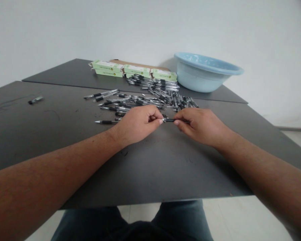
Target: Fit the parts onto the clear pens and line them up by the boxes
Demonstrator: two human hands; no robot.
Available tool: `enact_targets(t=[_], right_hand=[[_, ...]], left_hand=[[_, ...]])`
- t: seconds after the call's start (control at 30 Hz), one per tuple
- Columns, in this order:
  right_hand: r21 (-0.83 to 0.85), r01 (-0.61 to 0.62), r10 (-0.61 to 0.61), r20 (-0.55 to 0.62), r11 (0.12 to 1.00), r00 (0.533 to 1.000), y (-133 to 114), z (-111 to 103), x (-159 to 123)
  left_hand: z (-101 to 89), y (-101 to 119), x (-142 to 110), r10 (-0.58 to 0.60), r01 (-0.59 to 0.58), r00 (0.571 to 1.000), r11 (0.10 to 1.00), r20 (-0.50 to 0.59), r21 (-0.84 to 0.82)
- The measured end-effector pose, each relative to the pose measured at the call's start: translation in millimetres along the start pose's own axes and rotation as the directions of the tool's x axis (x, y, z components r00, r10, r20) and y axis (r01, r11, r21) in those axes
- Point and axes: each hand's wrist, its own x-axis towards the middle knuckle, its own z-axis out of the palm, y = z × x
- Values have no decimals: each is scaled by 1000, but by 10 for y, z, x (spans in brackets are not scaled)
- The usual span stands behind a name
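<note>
Between my two hands a pen with a black grip lies level, just above the dark table. My left hand pinches its tip end between thumb and forefinger. On the other side, my right hand is closed around the barrel, hiding most of it. Behind my hands spreads a loose heap of similar clear pens with black grips. One single pen lies on the table just left of my left hand, partly covered by it.
Green and white boxes stand stacked in a row at the back, with a brown cardboard piece behind. A light blue basin sits at the back right. Far left lies a small clear and black item. The table's front edge is near my legs.
</note>
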Motion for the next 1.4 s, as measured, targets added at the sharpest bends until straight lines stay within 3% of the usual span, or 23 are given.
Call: enact_targets(t=[0.13, 0.4, 0.6, 0.8, 1.0, 1.2, 1.4], right_hand=[[40, -48, 50, -52, 998, 997, 13, 7, -10], [-45, 41, -40, 25, 998, 999, 5, -10, 9], [19, -19, 19, -30, 1000, 999, 21, 1, -10], [-11, 41, -40, 22, 999, 999, 12, -3, 9], [39, -20, 20, -7, 999, 1000, 21, 3, 1], [3, 51, -51, 37, 999, 998, 16, -7, 4], [28, -5, 4, 12, 1000, 1000, 24, 9, 5]], left_hand=[[-7, 2, 4, 4, -4, 1000, 1000, 0, -4], [-12, 1, 0, 5, -5, 1000, 1000, 9, 1], [-7, 6, -4, 8, -8, 1000, 1000, 5, 1], [-11, 5, -3, 21, -21, 1000, 1000, 4, -6], [-13, -5, 3, 25, -26, 1000, 1000, 10, 10], [-1, -25, 3, 45, -45, 999, 999, 3, 8], [-1, -21, 0, 54, -54, 999, 999, 2, 5]])
